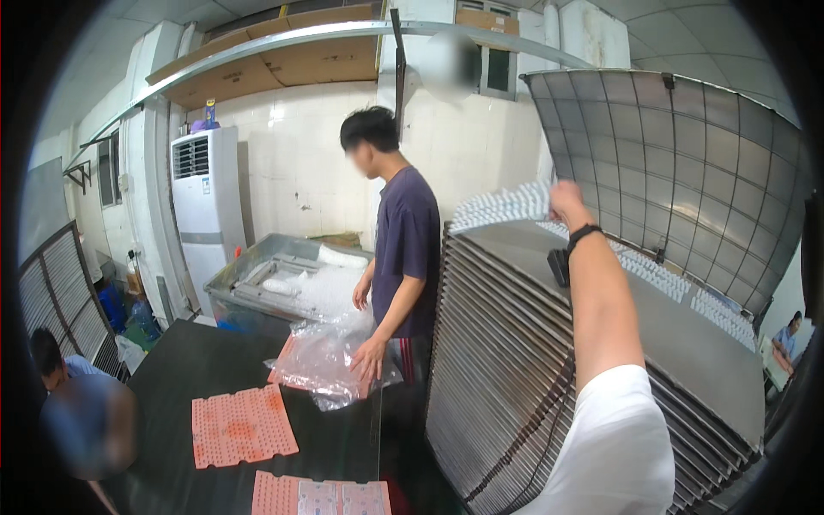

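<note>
head view: our right hand (565,199) is up at the top of the slatted rack (498,343), grip closed on the right end of a white ridged sheet (502,206). that sheet is at the rack's far left corner; we can't tell if it rests on the top or is lifted a bit. our left hand is out of frame, so we can't tell its grip.

dark band (586,232) on our right wrist, small dark boxy thing (559,268) just beside the forearm. more rows of white pieces (725,318) lie along the grey top surface (678,343), and a grid-backed panel (652,163) stands tilted up behind them.

left of the rack we have a black desk (163,421) with an orange sheet (243,427) lying flat, another orange panel (279,496) at the lower edge carrying pale cards (330,498). a co-worker in a dark shirt (408,232) has one hand (369,356) on clear plastic film (318,365) over more orange sheeting. grey tub (245,313) behind the desk.
</note>
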The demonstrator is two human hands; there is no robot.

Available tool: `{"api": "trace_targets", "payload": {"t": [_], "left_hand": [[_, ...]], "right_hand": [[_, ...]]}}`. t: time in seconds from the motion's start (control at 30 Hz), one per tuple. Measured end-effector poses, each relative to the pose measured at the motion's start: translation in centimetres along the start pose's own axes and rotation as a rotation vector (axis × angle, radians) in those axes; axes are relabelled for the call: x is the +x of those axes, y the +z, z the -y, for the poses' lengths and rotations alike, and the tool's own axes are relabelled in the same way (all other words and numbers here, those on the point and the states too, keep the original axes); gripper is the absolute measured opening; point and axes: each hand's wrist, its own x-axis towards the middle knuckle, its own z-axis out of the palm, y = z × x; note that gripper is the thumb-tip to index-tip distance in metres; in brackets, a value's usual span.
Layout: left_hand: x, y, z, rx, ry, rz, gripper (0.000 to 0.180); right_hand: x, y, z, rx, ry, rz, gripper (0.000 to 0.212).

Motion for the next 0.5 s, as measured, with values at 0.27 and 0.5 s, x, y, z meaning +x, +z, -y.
{"api": "trace_targets", "payload": {"t": [0.27,0.5], "left_hand": [[2.3,-0.4,-6.6,-0.069,0.045,-0.085,0.064],[4.5,3.5,-6.0,-0.051,0.158,-0.141,0.064]], "right_hand": [[-0.9,0.6,-8.0,0.349,0.781,-0.256,0.020],[0.7,-2.6,-11.8,0.444,0.870,-0.364,0.021]]}}
